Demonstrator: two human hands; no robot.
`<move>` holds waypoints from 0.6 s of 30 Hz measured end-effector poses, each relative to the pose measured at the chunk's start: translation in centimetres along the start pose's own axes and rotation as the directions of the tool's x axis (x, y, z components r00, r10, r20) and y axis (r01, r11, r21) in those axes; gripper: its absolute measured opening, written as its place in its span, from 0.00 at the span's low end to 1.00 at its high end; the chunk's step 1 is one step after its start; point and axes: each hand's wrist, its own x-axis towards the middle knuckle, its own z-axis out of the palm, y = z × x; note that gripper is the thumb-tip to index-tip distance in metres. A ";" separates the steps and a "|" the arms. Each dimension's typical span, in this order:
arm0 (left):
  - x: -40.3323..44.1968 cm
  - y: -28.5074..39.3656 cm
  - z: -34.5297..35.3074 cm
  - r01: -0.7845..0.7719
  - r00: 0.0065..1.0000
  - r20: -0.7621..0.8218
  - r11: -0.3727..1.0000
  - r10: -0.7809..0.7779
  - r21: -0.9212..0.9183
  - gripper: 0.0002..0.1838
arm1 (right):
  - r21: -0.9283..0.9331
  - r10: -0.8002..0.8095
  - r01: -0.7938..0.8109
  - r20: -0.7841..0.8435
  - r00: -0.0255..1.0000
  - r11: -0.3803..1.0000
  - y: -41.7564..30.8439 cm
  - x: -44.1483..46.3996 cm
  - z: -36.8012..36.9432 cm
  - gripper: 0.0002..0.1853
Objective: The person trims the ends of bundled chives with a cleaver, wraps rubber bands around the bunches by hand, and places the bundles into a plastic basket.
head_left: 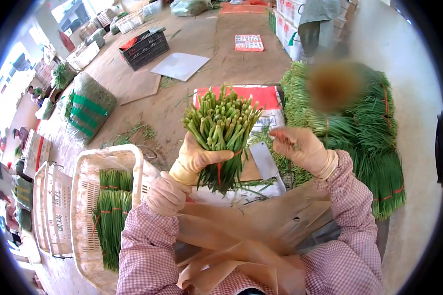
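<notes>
My left hand [197, 156], in a pale glove, is wrapped round a thick bunch of green stalks [221, 120], cut ends up and dark green leaves hanging below. A red band [219, 173] shows on the bunch beneath my thumb. To the right of the bunch, my gloved right hand [299, 147] is raised with its fingers drawn together; whatever they hold, if anything, is too small to name. A broad-bladed knife [266, 162] lies on the work surface between my hands.
Tied green bundles [379, 172] are piled at the right. A white basket [79, 196] at the left holds more bundles. Beyond are a black crate [145, 50], a grey board [181, 66] and a wrapped sack [89, 105]. People sit at the far left.
</notes>
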 end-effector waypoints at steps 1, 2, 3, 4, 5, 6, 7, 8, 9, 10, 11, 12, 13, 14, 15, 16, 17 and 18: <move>-0.6 0.2 -0.6 0.032 0.999 -0.005 0.999 -0.032 -0.026 0.42 | 0.008 0.004 -0.004 0.003 1.000 1.000 -0.4 0.5 1.0 0.17; -1.2 0.4 -0.9 0.061 0.998 -0.011 0.997 -0.062 -0.055 0.43 | 0.084 -0.102 0.116 -0.150 0.983 0.990 -1.0 1.1 2.1 0.17; -1.5 0.7 -1.3 0.072 0.997 -0.018 0.996 -0.074 -0.060 0.43 | 0.142 -0.186 0.237 -0.302 0.935 0.961 -1.7 1.6 3.3 0.16; -1.6 0.9 -1.5 0.107 0.994 -0.025 0.994 -0.107 0.010 0.43 | 0.152 -0.170 0.221 -0.289 0.942 0.963 -2.8 2.3 3.8 0.16; -1.8 0.7 -1.6 0.144 0.989 -0.031 0.987 -0.142 0.078 0.43 | -0.087 -0.364 0.354 -0.291 0.885 0.931 -4.3 3.2 3.9 0.17; -1.6 0.4 -1.7 0.111 0.994 -0.034 0.983 -0.108 0.143 0.43 | -0.322 -0.547 0.466 -0.245 0.800 0.825 -5.3 4.1 3.9 0.17; -1.6 0.5 -1.6 0.147 0.989 -0.044 0.982 -0.143 0.120 0.43 | -0.317 -0.536 0.456 -0.243 0.808 0.832 -5.9 4.7 4.3 0.17; -1.5 0.6 -1.5 0.180 0.983 -0.051 0.979 -0.175 0.100 0.43 | -0.527 -0.543 0.400 -0.146 0.827 0.750 -6.3 5.3 4.5 0.16; -1.4 0.2 -1.5 0.189 0.981 -0.049 0.977 -0.185 0.098 0.43 | -0.708 -0.526 0.343 -0.049 0.849 0.618 -6.3 5.7 4.5 0.14; -1.3 -0.5 -1.7 0.181 0.982 -0.054 0.982 -0.179 0.044 0.42 | -0.701 -0.516 0.339 -0.048 0.855 0.627 -5.3 6.3 4.4 0.14; -1.2 -1.3 -1.9 0.175 0.983 -0.061 0.984 -0.176 -0.010 0.42 | -0.590 -0.545 0.414 -0.053 0.837 0.693 -3.7 7.0 4.3 0.12; -1.0 -2.4 -2.4 0.152 0.988 -0.021 0.987 -0.153 -0.044 0.42 | -0.408 -0.454 0.361 -0.156 0.878 0.839 -3.1 7.4 3.9 0.11; -1.0 -1.8 -2.2 0.194 0.978 -0.056 0.977 -0.200 -0.088 0.41 | -0.194 -0.353 0.311 -0.254 0.900 0.931 -2.6 7.9 3.4 0.10; -1.1 -1.2 -2.0 0.242 0.963 -0.088 0.961 -0.255 -0.133 0.40 | 0.126 -0.071 0.124 -0.365 0.929 0.984 -2.3 7.9 3.0 0.10; -1.1 -2.0 -2.6 0.148 0.983 -0.068 0.952 -0.172 -0.269 0.37 | 0.141 -0.039 0.096 -0.362 0.931 0.985 -1.1 7.5 2.6 0.10; -0.5 -2.8 -3.1 0.153 0.961 -0.158 0.914 -0.226 -0.376 0.35 | 0.328 0.120 0.028 -0.422 0.899 0.944 0.2 7.0 1.9 0.10; 0.1 -3.7 -4.1 0.107 0.951 -0.205 0.867 -0.233 -0.487 0.34 | 0.503 0.275 -0.011 -0.454 0.848 0.864 1.2 6.5 1.3 0.10; 0.6 -4.1 -5.0 0.048 0.938 -0.251 0.808 -0.238 -0.587 0.33 | 0.507 0.278 -0.009 -0.457 0.845 0.862 2.2 5.7 1.7 0.10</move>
